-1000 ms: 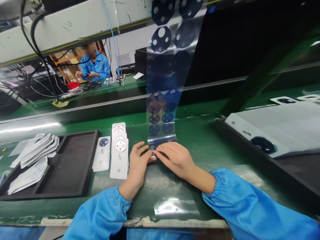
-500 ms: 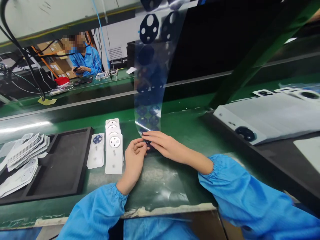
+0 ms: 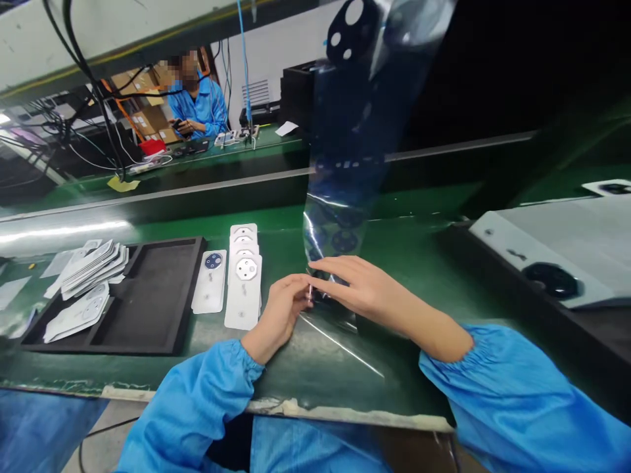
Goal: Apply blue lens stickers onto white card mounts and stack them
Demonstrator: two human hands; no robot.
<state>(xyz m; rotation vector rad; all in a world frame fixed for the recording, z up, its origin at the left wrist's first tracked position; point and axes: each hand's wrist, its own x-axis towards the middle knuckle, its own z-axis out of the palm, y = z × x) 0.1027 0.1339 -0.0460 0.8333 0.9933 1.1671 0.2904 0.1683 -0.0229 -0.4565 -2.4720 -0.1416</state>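
Note:
A clear film strip point(image 3: 340, 197) bearing dark, multi-sided stickers with round holes hangs down from the upper edge to the bench. At its lower left edge my left hand point(image 3: 280, 312) is closed, thumb and fingers pinched on the film; what else lies in that pinch is hidden. My right hand point(image 3: 362, 286) reaches across the front of the strip with fingers stretched out, their tips touching the left fingertips. Left of my hands lie white phone-back-shaped cards point(image 3: 243, 295) in an overlapping column, and a single card point(image 3: 210, 289) with a dark blue camera-shaped patch.
A black divided tray point(image 3: 148, 295) at left holds a fanned pile of white cards point(image 3: 96, 269). At right, a larger black tray point(image 3: 513, 315) carries white sheets point(image 3: 557, 243). Across the bench point(image 3: 394, 387) sits another person point(image 3: 197, 108) in blue. Cables hang at upper left.
The view has shifted, so bench things appear farther right or left. My hands stay together at the film; its lower end now shows below my right hand, with a bright edge toward the bench front.

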